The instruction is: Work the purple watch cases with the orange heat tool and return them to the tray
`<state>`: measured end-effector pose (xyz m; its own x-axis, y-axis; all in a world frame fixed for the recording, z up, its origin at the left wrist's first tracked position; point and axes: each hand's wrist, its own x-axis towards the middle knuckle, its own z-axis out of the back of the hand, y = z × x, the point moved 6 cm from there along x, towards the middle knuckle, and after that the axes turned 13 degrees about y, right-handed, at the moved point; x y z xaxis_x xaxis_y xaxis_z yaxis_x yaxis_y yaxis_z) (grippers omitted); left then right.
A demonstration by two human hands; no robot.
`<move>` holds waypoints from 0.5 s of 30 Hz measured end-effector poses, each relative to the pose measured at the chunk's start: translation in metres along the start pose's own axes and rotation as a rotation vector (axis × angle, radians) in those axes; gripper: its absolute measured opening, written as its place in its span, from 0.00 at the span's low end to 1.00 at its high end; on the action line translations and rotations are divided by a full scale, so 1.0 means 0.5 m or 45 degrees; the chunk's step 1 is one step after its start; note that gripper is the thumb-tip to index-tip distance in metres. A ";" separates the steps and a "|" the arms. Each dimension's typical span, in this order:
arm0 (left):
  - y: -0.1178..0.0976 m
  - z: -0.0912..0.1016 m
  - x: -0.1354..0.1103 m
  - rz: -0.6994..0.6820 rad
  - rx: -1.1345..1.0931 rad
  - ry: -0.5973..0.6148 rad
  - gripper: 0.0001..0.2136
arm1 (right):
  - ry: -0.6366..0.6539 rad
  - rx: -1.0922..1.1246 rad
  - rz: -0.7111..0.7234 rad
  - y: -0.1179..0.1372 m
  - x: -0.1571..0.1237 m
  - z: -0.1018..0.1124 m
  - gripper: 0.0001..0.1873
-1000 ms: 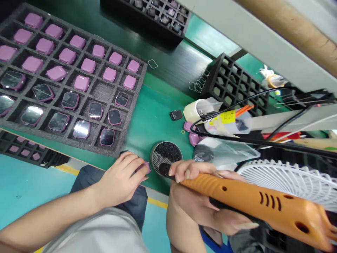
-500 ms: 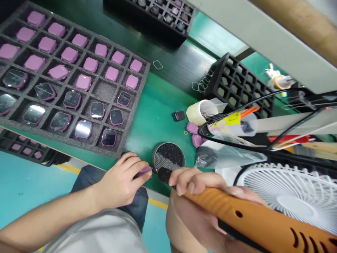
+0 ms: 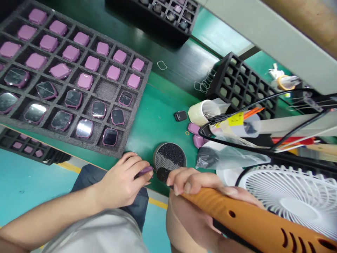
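Observation:
My left hand (image 3: pixel 128 180) pinches a small purple watch case (image 3: pixel 145 171) between thumb and fingers, low over the green bench edge. In my right hand (image 3: pixel 195 181) is an orange electric screwdriver (image 3: pixel 223 207), its black nose pointing left. The nose is close to the watch case's right side; whether the bit touches it is too small to tell. Just beyond both hands stands a round tin (image 3: pixel 185 164) holding tiny dark pieces, probably screws. To the left lies a grey foam tray (image 3: pixel 105 88) with purple watch cases, some face down and some showing dark screens.
A white fan (image 3: pixel 297 207) stands at the right, close to the screwdriver. Black cables (image 3: pixel 237 140) cross above cups (image 3: pixel 202 112) of small tools and a plastic bag (image 3: pixel 229 158). Black compartment trays (image 3: pixel 223 75) sit farther back. Loose purple cases (image 3: pixel 198 141) lie near the cups.
The view has shifted slightly. The screwdriver and my right hand have moved a little left. My left hand keeps its hold on the watch case.

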<state>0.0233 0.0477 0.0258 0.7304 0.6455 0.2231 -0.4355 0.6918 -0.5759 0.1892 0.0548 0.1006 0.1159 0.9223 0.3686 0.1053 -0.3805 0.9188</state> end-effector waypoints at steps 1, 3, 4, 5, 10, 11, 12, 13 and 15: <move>-0.001 0.002 0.001 0.002 0.011 -0.013 0.12 | 0.014 0.006 0.004 -0.001 0.000 -0.003 0.32; -0.002 0.004 0.003 -0.003 0.035 -0.038 0.12 | 0.022 0.018 0.031 -0.004 -0.002 -0.006 0.33; -0.002 0.005 0.004 -0.004 0.042 -0.047 0.12 | 0.026 0.020 0.045 -0.005 -0.003 -0.008 0.33; -0.002 0.005 0.004 -0.001 0.044 -0.052 0.12 | 0.029 0.022 0.058 -0.006 -0.004 -0.009 0.33; 0.000 0.005 0.004 0.011 0.045 -0.079 0.12 | 0.133 0.006 -0.006 -0.002 -0.002 -0.009 0.28; 0.000 0.006 0.004 0.012 0.044 -0.084 0.12 | 0.143 -0.006 -0.026 0.000 -0.002 -0.008 0.27; 0.000 0.006 0.004 0.012 0.042 -0.088 0.12 | 0.146 -0.018 -0.042 0.001 -0.002 -0.008 0.27; 0.000 0.007 0.004 0.012 0.040 -0.091 0.12 | 0.143 -0.026 -0.048 0.002 -0.003 -0.008 0.27; -0.001 0.007 0.004 0.009 0.035 -0.099 0.12 | 0.129 -0.026 -0.037 0.001 -0.004 -0.012 0.27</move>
<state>0.0229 0.0498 0.0292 0.6844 0.6731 0.2802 -0.4556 0.6948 -0.5565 0.1833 0.0533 0.1012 0.0124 0.9356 0.3529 0.0868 -0.3526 0.9317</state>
